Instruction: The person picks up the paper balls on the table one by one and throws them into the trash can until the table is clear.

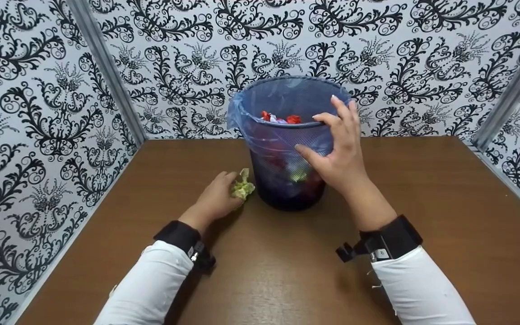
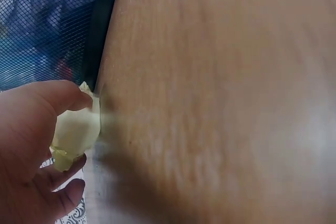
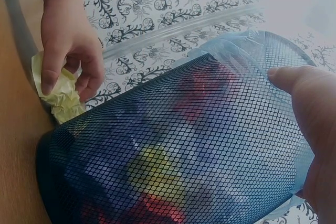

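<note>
A black mesh waste bin [image 1: 289, 180] stands upright on the table, with a thin blue plastic liner [image 1: 237, 110] folded over its rim. Crumpled red, white and purple paper [image 1: 292, 119] shows inside; in the right wrist view, a yellow wad [image 3: 155, 171] shows through the mesh. My left hand [image 1: 217, 194] pinches a crumpled piece of yellow paper [image 1: 242, 188] between thumb and fingers, low beside the bin's left side. At the bin's upper right, my right hand [image 1: 343, 155] holds the rim, fingers over the edge and thumb against the lined outside.
The brown wooden table [image 1: 260, 280] extends around the bin. White walls with a black scroll pattern [image 1: 178, 67] enclose its back and sides, with grey metal strips [image 1: 106, 67] at the corners. Black straps [image 1: 400, 239] with small cameras sit on both wrists.
</note>
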A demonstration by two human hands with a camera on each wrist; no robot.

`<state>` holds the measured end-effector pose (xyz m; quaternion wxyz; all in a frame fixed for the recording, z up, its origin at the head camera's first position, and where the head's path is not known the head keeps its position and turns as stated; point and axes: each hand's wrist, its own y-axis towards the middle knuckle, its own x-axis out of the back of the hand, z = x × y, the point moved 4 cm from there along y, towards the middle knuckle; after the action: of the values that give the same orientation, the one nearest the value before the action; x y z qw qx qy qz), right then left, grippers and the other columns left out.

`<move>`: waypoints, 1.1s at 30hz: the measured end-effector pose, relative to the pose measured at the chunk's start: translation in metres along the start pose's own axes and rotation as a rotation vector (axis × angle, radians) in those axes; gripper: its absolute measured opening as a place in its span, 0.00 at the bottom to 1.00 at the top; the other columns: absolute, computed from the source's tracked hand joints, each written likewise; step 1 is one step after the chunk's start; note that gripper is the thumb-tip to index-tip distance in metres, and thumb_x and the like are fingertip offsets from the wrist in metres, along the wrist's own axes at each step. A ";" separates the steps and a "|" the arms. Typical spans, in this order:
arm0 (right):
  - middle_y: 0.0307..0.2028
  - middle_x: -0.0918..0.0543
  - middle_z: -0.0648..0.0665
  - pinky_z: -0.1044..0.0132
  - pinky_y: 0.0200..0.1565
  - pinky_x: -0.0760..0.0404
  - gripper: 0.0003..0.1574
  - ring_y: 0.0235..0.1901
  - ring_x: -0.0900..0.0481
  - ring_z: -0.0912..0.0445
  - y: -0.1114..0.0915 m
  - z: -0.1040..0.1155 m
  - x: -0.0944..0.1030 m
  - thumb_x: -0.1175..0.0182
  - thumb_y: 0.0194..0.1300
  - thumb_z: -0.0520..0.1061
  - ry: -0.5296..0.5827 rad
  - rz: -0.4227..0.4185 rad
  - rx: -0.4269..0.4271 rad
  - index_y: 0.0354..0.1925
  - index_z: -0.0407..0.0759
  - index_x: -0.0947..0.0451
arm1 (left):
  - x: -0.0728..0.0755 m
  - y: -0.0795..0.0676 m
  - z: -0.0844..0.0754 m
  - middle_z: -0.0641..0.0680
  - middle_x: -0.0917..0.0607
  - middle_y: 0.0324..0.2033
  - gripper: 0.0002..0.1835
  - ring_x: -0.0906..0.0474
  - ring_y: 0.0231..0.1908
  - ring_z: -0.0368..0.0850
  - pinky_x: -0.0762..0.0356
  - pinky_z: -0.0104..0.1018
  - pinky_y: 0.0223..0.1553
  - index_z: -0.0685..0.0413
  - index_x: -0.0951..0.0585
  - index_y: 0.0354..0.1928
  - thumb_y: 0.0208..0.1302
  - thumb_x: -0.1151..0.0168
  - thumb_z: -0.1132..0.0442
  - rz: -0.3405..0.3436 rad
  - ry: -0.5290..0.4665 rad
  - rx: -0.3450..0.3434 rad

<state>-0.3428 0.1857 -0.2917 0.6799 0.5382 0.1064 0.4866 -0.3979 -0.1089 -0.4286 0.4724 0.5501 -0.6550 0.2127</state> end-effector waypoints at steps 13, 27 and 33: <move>0.77 0.37 0.41 0.39 0.81 0.60 0.40 0.81 0.57 0.35 -0.001 0.000 0.000 0.23 0.53 0.62 0.002 -0.006 0.010 0.59 0.50 0.26 | 0.002 -0.004 -0.005 0.54 0.22 0.59 0.16 0.20 0.52 0.54 0.19 0.49 0.53 0.53 0.18 0.44 0.52 0.29 0.62 -0.012 0.026 -0.008; 0.78 0.39 0.42 0.38 0.80 0.61 0.40 0.82 0.58 0.37 -0.001 0.000 -0.001 0.24 0.54 0.63 -0.008 0.007 -0.001 0.59 0.51 0.27 | 0.004 -0.002 -0.013 0.54 0.19 0.35 0.08 0.26 0.36 0.49 0.24 0.44 0.39 0.54 0.21 0.33 0.51 0.30 0.65 0.015 0.045 0.013; 0.78 0.39 0.41 0.38 0.80 0.61 0.40 0.81 0.57 0.35 -0.001 -0.001 -0.001 0.24 0.54 0.62 -0.007 0.004 -0.002 0.59 0.51 0.27 | 0.010 -0.001 -0.011 0.51 0.20 0.34 0.09 0.24 0.36 0.49 0.24 0.41 0.38 0.50 0.22 0.32 0.51 0.31 0.63 0.034 0.045 0.021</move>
<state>-0.3431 0.1856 -0.2932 0.6798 0.5393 0.1024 0.4863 -0.3922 -0.1054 -0.4156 0.4773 0.5389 -0.6513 0.2401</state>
